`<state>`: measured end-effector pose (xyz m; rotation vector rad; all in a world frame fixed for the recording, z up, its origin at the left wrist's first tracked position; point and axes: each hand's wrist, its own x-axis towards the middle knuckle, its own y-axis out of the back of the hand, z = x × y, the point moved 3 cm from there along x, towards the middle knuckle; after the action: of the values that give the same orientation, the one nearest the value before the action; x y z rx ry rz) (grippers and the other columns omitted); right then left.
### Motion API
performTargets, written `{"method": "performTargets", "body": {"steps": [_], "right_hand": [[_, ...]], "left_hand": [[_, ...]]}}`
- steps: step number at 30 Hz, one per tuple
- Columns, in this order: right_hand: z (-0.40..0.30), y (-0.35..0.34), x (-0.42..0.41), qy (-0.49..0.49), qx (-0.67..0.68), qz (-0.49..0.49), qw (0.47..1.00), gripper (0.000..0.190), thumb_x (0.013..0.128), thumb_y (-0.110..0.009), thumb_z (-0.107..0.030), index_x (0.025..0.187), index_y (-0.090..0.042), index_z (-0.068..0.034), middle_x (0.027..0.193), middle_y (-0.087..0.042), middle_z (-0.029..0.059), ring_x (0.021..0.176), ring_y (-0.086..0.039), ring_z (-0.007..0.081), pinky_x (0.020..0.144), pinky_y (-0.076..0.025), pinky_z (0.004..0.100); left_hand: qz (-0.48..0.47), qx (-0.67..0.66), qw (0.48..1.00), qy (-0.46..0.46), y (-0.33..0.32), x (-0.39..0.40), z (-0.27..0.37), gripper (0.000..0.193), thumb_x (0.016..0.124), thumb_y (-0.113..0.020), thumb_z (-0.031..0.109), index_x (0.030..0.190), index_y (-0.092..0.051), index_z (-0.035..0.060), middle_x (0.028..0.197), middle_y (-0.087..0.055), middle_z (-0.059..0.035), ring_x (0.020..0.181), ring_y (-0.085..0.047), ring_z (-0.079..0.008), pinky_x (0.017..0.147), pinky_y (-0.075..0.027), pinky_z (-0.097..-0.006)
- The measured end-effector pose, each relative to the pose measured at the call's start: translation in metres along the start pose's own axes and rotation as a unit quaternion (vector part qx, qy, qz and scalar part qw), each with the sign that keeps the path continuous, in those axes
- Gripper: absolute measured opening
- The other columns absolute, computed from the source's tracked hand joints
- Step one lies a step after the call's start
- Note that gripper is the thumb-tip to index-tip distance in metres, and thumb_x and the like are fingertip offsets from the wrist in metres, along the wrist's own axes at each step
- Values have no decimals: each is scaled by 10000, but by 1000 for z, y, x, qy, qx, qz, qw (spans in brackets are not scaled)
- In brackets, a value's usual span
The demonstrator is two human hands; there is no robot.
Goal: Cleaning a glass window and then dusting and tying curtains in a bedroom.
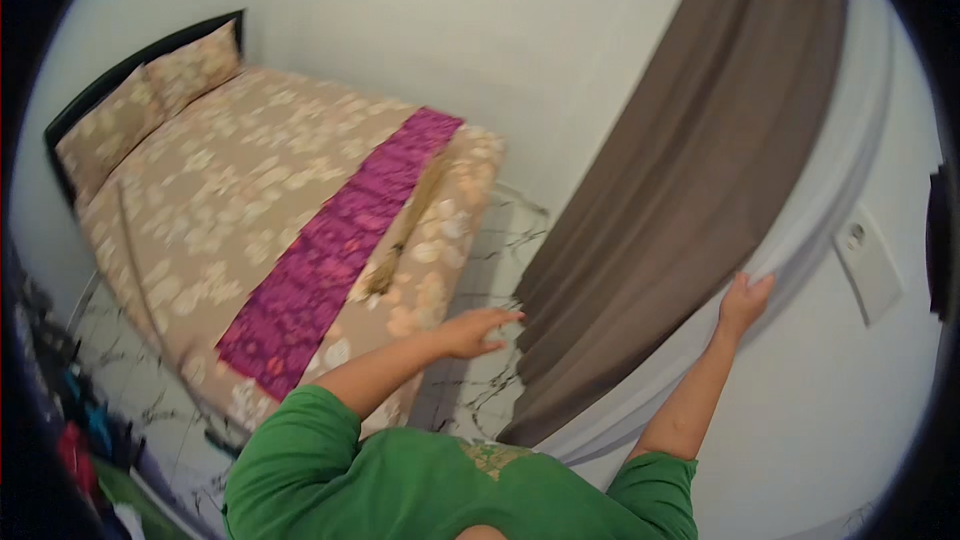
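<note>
A long brown curtain hangs in folds in front of me, with a sheer white curtain along its right side. My right hand is at the border of the two, its fingers closed on the white curtain's edge as far as I can see. My left hand is held out left of the brown curtain's lower part, fingers apart and holding nothing; a fingertip comes close to the cloth, and whether it touches is unclear.
On the left stands a bed with a floral sheet, pillows, a purple runner and a bundle of straw-like stalks. A wall socket is at right. Assorted things lie at lower left on the marble-patterned floor.
</note>
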<state>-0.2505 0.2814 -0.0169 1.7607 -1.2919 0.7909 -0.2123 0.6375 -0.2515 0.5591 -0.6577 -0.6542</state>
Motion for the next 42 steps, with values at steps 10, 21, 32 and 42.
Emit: {"method": "performTargets", "body": {"steps": [10,21,32,42], "right_hand": [[-100,-125,-280,258,65,-148,953,409,712,-577,-83,1088,-439,4,1110,-419,187,1052,-387,354,903,-323,448],[-151,-373,-477,44,163,-599,783,394,822,-515,-278,1105,-444,-13,1034,-499,237,927,-525,370,801,-419,405],[-139,-537,-524,-221,36,-715,663,397,625,-610,-149,957,-555,61,939,-604,213,860,-598,346,759,-463,388],[20,-531,-219,-159,122,-605,771,371,766,-577,-190,1060,-452,-1,678,-562,149,534,-579,235,453,-459,366]], "left_hand": [[214,72,861,455,-2,-308,-108,407,751,-568,186,1132,-511,54,1147,-497,-173,1046,-479,-319,900,-378,-383],[-103,10,753,649,-60,-357,-145,826,718,-613,408,1354,-195,85,1398,-241,-139,1291,-217,-320,1018,-169,-528],[-229,-51,614,754,-51,-313,-156,797,741,-527,497,1337,-249,47,1414,-211,-131,1298,-201,-325,1014,-194,-532],[20,47,741,669,-5,-174,-241,438,792,-509,408,1098,-574,102,1170,-522,-150,1067,-508,-298,906,-392,-365]]}}
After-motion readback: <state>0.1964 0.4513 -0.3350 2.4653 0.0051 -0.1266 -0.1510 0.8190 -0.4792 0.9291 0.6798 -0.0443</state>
